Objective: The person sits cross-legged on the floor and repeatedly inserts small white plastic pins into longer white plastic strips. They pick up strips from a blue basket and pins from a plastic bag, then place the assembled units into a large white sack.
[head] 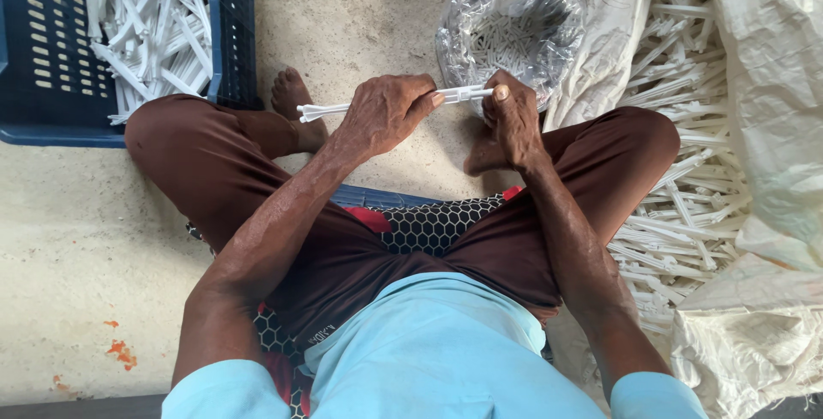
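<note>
- Both hands pinch one white plastic stick (pixel 390 102) between them: the left hand (pixel 383 112) is closed around its middle, and the right hand (pixel 512 121) presses thumb and fingers on its right end.
- Held level above the bare feet (pixel 296 106), the stick juts out past the left hand toward the blue crate (pixel 225 33).
- Judging by the grip, the step in hand looks like working the two parts of the stick together or apart; the next move likely calls for a firm, steady pull or push along its length.
- More white sticks fill the crate, a plastic-lined tub (pixel 512 18) just ahead, and a heap on the white sack (pixel 771 85) at the right.
</note>
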